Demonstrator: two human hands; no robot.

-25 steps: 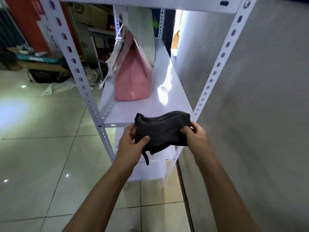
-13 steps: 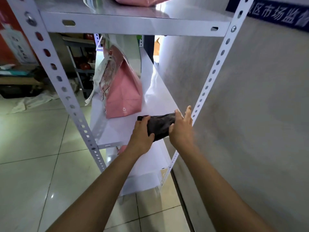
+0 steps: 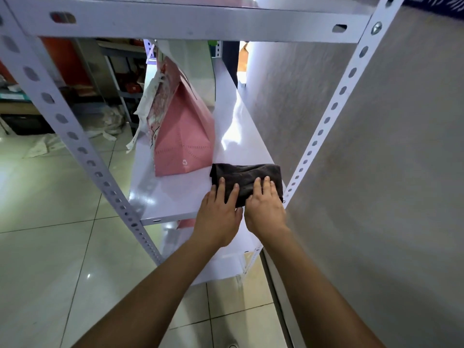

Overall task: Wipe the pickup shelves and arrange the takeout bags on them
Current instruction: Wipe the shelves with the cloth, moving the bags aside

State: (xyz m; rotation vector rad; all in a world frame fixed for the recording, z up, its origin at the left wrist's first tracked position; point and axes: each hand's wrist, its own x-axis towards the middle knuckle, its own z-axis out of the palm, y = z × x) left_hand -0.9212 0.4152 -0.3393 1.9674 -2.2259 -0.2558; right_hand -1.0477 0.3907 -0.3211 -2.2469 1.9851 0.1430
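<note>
A dark grey cloth lies folded on the near right part of the white middle shelf. My left hand and my right hand lie side by side on its near edge, fingers straight, pressing it flat against the shelf. A pink paper takeout bag stands upright on the same shelf, just left of and behind the cloth. A white plastic bag hangs against the pink bag's left side. Something pink shows on the lower shelf, mostly hidden.
The rack's perforated white posts stand at front left and front right. An upper shelf crosses overhead. A grey wall runs close along the right. The tiled floor spreads left, with clutter and another rack behind.
The cloth went from being held in front of the shelf by both hands to lying flat on it. Both hands now press it down with straight fingers.
</note>
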